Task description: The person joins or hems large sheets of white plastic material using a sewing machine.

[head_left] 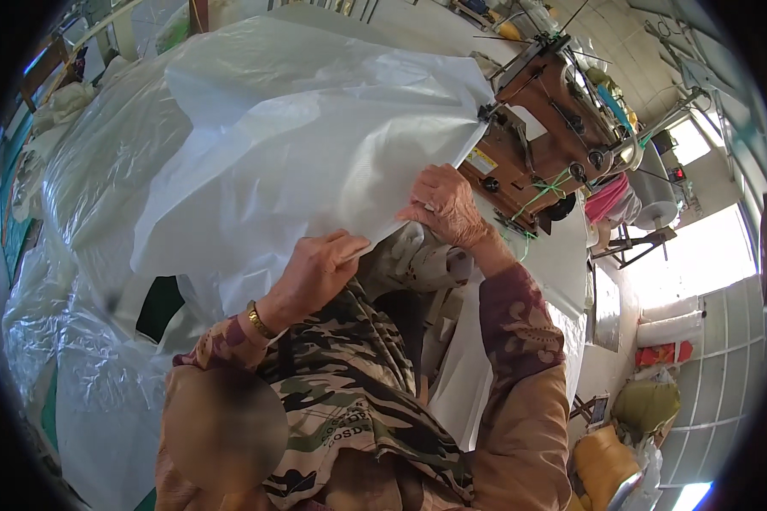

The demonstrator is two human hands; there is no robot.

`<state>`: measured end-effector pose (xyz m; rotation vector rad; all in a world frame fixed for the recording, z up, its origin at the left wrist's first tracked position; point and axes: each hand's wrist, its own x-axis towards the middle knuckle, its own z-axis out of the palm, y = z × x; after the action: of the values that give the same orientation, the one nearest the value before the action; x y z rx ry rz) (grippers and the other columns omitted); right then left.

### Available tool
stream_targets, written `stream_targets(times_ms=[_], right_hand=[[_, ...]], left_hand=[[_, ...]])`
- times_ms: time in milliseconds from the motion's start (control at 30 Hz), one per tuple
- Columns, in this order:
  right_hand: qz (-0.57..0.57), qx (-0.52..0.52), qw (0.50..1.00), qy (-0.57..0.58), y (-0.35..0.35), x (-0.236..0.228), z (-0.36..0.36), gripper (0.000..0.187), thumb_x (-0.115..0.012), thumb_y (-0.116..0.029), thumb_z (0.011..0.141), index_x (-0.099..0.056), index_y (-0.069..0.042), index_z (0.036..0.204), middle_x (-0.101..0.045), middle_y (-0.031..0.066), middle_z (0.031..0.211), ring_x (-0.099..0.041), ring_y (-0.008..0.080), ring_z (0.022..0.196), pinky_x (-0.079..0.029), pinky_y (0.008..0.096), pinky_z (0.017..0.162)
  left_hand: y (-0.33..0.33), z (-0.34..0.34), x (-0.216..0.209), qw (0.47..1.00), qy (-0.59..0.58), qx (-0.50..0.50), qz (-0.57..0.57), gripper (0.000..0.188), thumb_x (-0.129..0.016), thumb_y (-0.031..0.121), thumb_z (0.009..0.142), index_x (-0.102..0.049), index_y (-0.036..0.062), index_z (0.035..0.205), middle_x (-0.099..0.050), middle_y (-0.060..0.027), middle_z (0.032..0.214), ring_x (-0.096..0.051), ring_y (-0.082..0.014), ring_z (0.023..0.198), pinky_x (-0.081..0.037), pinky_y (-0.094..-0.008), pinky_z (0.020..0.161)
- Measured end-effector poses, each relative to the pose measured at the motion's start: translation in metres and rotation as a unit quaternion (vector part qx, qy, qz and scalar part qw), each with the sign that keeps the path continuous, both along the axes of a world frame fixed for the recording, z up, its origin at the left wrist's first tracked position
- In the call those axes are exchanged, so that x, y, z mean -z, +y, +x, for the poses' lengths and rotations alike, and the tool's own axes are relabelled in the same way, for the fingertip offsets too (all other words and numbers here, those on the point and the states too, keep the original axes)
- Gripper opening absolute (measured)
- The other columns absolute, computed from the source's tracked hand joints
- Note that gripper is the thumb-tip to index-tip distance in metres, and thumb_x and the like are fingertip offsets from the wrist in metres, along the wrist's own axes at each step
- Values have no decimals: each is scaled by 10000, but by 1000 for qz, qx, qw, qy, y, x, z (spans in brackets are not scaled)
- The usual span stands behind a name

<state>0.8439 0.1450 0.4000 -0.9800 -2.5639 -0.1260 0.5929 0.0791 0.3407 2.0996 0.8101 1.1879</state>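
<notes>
A large sheet of white woven plastic fabric [315, 162] spreads over the table before me, its far right edge running up to the sewing machine [537, 136]. My left hand [315, 271] is closed in a pinch on the near edge of this sheet. Further right, my right hand [445, 204] grips the same edge, close to the brown machine's body. Between the two hands the edge looks folded and pulled fairly straight. Green thread [550, 185] hangs around the machine's near end. The fingertips under the fabric are partly hidden.
Crumpled clear plastic film [102, 170] covers the left side. A grey motor-like cylinder [654, 192] stands beyond the machine at right. An orange-yellow bundle [605, 467] and an olive sack [646, 404] lie at lower right. My camouflage apron [349, 358] is close below the hands.
</notes>
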Motion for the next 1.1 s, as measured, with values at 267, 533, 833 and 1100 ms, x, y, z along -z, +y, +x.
stream_targets(times_ms=[267, 533, 833, 1100], right_hand=[[-15, 23, 1000, -12, 30, -3, 32, 411, -729, -434, 737, -556, -64, 692, -513, 67, 720, -521, 284, 751, -393, 403, 707], [63, 67, 993, -79, 54, -7, 62, 317, -722, -404, 750, -596, -113, 745, -560, 17, 773, -563, 214, 849, -391, 376, 867], [230, 315, 907, 160, 41, 38, 62, 358, -769, -306, 773, -561, -59, 927, -568, 107, 885, -560, 284, 886, -419, 409, 844], [-40, 361, 846, 392, 34, 75, 53, 384, -680, -313, 889, -572, 22, 736, -586, 98, 631, -567, 217, 585, -481, 363, 595]], left_hand=[[9, -8, 4, 999, 7, 8, -36, 272, -622, -39, 792, -667, -3, 1058, -601, -160, 783, -595, -346, 666, -476, -354, 605], [11, -7, 13, 999, 42, 2, -16, 269, -623, -30, 777, -664, -7, 1042, -563, -134, 740, -581, -316, 630, -466, -370, 579], [1, 34, 29, 954, 213, 97, 184, 247, -611, 39, 781, -599, -6, 1023, -539, -106, 771, -617, -279, 650, -497, -373, 563], [21, 52, 36, 934, 273, 141, 180, 167, -611, 32, 793, -606, -3, 956, -548, -127, 791, -618, -304, 715, -498, -395, 614]])
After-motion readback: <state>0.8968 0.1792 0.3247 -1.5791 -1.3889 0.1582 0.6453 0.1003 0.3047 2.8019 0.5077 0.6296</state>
